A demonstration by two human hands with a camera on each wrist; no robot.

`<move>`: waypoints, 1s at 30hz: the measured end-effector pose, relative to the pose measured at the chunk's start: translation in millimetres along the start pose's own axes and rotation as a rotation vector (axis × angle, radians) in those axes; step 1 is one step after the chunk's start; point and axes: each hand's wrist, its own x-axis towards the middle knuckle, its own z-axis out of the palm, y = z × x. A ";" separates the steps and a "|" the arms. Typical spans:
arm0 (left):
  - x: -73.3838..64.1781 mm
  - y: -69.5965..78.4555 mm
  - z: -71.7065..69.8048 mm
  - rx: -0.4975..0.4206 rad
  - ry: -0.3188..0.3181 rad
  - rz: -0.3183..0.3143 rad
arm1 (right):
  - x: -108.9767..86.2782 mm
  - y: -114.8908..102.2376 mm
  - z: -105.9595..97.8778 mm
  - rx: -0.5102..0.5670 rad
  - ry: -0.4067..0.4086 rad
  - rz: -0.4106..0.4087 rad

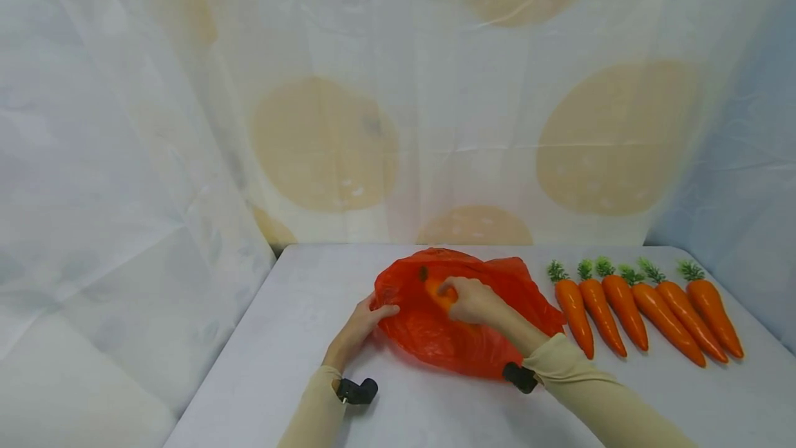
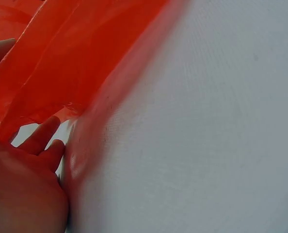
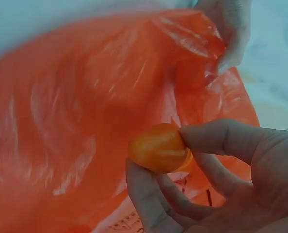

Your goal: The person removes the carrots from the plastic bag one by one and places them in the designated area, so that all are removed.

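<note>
A red plastic bag [image 1: 423, 337] lies spread on the white table with its mouth held up at the left. My left hand [image 1: 365, 320] grips the rim there, thumb on the inner side and fingers behind; in the left wrist view the red film [image 2: 71, 63] drapes over this hand. With thumb and fingers, my right hand [image 1: 475, 301] pinches an orange carrot [image 1: 440, 294] over the bag's opening. Its dark-looking leafy top points away to the upper left. From the right wrist, the carrot [image 3: 158, 148] shows end-on between thumb and fingers.
Several orange carrots [image 1: 665, 323] with green tops lie in a row at the table's right, close beside the bag. A patterned curtain [image 1: 466, 123] hangs behind the table [image 1: 298, 289], and pale sheets enclose both sides. Each wrist wears a small black camera [image 1: 357, 391].
</note>
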 end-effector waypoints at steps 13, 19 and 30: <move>0.1 -1.2 1.2 -0.017 0.012 0.018 | -3.4 16.8 -5.4 -0.017 -0.016 -0.042; 1.3 -2.0 1.9 -0.026 0.040 0.021 | -6.7 20.5 -3.1 -0.002 -0.030 -0.043; 0.7 -1.6 0.9 -0.057 0.129 0.019 | -23.3 21.7 -5.8 0.034 -0.063 -0.042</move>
